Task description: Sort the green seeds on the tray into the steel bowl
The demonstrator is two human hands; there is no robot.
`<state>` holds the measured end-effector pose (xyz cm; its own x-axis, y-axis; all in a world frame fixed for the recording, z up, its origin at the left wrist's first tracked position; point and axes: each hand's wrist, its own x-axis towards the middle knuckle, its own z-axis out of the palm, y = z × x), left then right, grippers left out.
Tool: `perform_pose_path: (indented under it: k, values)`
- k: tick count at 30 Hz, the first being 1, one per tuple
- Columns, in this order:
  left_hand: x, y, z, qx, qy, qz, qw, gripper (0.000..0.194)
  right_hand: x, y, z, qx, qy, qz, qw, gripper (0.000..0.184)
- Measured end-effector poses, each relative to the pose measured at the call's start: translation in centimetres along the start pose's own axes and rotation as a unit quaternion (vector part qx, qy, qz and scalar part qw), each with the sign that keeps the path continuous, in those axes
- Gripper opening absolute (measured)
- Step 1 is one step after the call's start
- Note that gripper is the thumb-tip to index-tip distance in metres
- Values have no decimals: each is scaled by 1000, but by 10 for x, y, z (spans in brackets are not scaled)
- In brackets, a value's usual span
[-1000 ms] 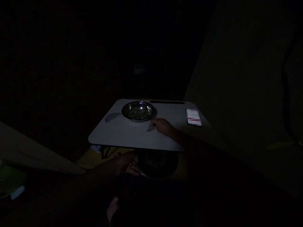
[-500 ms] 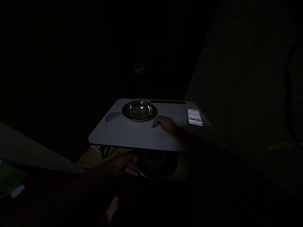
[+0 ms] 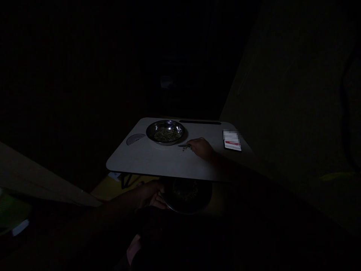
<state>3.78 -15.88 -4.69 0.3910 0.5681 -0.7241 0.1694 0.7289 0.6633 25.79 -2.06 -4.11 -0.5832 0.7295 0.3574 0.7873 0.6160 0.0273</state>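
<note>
My right hand [image 3: 203,148] is closed on a thin flat pointed piece [image 3: 184,145], which looks like a clear plastic set square, seen nearly edge-on now. Small pale greenish grains [image 3: 186,149] lie on the white table just beneath it. Left of this hand stands a shiny metal bowl [image 3: 150,133] with a layer of similar grains [image 3: 167,135] in it. My left hand [image 3: 153,194] grips the left rim of a second, darker metal bowl [image 3: 187,209] below the table's near edge. Some grains show dimly inside that bowl; its far part is hidden by the tabletop.
The white folding table [image 3: 152,163] has a dark slot [image 3: 200,122] along its far edge. A clear protractor [image 3: 135,139] lies at the left, and a lit phone [image 3: 232,141] at the right. Walls flank both sides, and the room is very dark.
The flat piece in my right hand has turned from showing its face to nearly edge-on, and loose grains now show on the table under it. My left hand stays on the lower bowl.
</note>
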Motion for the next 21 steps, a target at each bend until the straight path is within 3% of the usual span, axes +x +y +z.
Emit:
perform_pose_path:
  k: [21]
  values:
    - [4, 3, 2, 22, 18, 7, 1000, 15, -11, -4, -2, 26, -22, -40, 999, 33]
